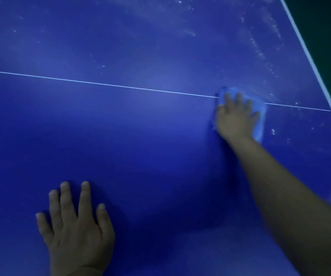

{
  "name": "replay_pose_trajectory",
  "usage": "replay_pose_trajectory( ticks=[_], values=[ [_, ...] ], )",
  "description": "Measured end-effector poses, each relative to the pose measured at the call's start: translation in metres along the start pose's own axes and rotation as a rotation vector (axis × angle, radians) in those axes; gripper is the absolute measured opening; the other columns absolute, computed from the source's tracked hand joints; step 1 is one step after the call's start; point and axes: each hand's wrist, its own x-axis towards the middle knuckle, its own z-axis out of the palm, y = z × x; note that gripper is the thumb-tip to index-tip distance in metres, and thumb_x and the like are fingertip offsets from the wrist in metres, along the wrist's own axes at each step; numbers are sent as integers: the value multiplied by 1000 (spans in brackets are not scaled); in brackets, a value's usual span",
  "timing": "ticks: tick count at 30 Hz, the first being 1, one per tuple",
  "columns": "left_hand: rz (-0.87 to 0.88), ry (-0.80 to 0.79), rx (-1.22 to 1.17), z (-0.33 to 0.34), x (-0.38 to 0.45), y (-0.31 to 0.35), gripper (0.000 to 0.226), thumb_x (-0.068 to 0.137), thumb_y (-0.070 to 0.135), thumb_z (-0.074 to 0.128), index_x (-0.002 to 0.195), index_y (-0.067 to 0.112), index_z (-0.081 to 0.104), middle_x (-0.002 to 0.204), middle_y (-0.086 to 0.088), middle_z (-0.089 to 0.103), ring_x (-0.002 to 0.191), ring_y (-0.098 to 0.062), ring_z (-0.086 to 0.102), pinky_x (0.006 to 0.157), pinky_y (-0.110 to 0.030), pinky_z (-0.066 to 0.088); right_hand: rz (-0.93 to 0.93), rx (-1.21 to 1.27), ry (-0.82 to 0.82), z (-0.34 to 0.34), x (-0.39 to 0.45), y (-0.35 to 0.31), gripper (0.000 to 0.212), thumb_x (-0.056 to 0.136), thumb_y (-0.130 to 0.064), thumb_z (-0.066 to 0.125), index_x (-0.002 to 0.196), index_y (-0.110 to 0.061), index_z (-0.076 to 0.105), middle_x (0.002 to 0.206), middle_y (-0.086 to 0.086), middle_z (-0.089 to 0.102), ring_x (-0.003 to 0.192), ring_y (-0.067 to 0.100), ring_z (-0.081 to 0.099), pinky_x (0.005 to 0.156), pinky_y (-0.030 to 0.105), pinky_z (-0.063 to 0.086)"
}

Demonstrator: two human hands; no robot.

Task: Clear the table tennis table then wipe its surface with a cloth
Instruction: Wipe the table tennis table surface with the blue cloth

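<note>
Currently: blue table tennis surface (140, 136), two bare hands, one cloth.

Left to right: the left hand (75, 226) lies palm-down near the bottom edge of the view, fingers straight and spread, flat on the blue surface, holding nothing. A thin white line (101, 84) crosses the surface from the left edge toward the right. Farther right, the right hand (235, 118) is stretched out on a bare forearm, fingers extended and spread, pressing flat on a light blue cloth (260, 124); the cloth sits over the thin white line, showing around the fingertips and along the hand's right side. Beyond it, pale dusty specks (258, 46) mark the surface near its white border stripe (308, 54).
</note>
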Motion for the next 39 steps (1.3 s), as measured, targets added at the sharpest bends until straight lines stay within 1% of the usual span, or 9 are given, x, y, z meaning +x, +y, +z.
replay_pose_trajectory(
  ticks=[5, 8, 12, 16, 20, 27, 35, 37, 39],
  values=[
    [-10, 27, 26, 3, 3, -1, 74, 86, 52, 23, 152, 22, 36, 164, -10, 18, 151, -28, 9, 120, -58, 5, -698, -39, -70, 17, -51, -32, 57, 100, -50, 21, 156, -36, 23, 165, -3, 18, 152, 29, 12, 117, 57, 10],
    [45, 74, -2, 6, 0, 0, 70, 89, 48, 27, 150, 17, 39, 162, -14, 22, 150, -35, 13, 117, -65, 11, -387, -201, -4, 1, 14, 49, 54, 106, -40, 21, 159, -30, 15, 167, 2, 7, 151, 30, 10, 117, 57, 18],
    [100, 168, 6, 17, 0, -11, 65, 92, 44, 31, 148, 13, 42, 159, -19, 26, 147, -40, 17, 115, -66, 15, 168, 58, -20, -19, 38, 106, 55, 105, -44, 23, 158, -32, 15, 166, 0, 9, 151, 31, 8, 118, 62, 9],
    [158, 109, 51, 38, 11, -44, 80, 97, 61, 16, 149, 5, 40, 163, -17, 17, 149, -43, 13, 109, -75, 20, -202, -28, 16, 7, -36, 50, 55, 104, -46, 23, 157, -33, 20, 166, 0, 12, 151, 32, 11, 117, 60, 12],
    [65, 107, 3, 38, 13, -31, 71, 91, 62, 20, 152, 26, 30, 164, -7, 11, 150, -36, 12, 114, -68, 18, -655, -19, -65, 13, -71, 40, 59, 99, -53, 21, 155, -35, 27, 164, -4, 22, 151, 29, 15, 117, 56, 10],
    [77, 74, -31, 28, 10, -24, 69, 91, 56, 24, 150, 22, 33, 161, -16, 17, 148, -37, 12, 117, -65, 14, -172, -74, -46, -15, 41, 146, 56, 105, -43, 28, 158, -26, 18, 166, 4, 10, 151, 31, 9, 118, 59, 11],
    [56, 40, -12, 40, 14, -35, 70, 91, 72, 9, 152, 39, 13, 162, 3, 4, 151, -31, 7, 116, -65, 19, -932, -203, -170, -6, -163, 226, 56, 103, -47, 27, 154, -25, 32, 163, 8, 23, 150, 39, 17, 117, 61, 10],
    [51, 27, -12, 35, 13, -30, 69, 91, 70, 10, 152, 37, 16, 164, -2, 6, 151, -31, 5, 117, -65, 15, -974, -180, -166, -11, -141, 222, 55, 103, -48, 26, 152, -25, 36, 162, 8, 25, 149, 39, 21, 116, 58, 12],
    [55, 36, 0, 28, 10, -23, 70, 92, 63, 17, 153, 29, 23, 164, -10, 10, 151, -32, 5, 118, -64, 12, -791, -143, -85, -12, -88, 192, 57, 99, -49, 27, 152, -28, 32, 160, 4, 28, 147, 37, 25, 114, 55, 17]
  ],
)
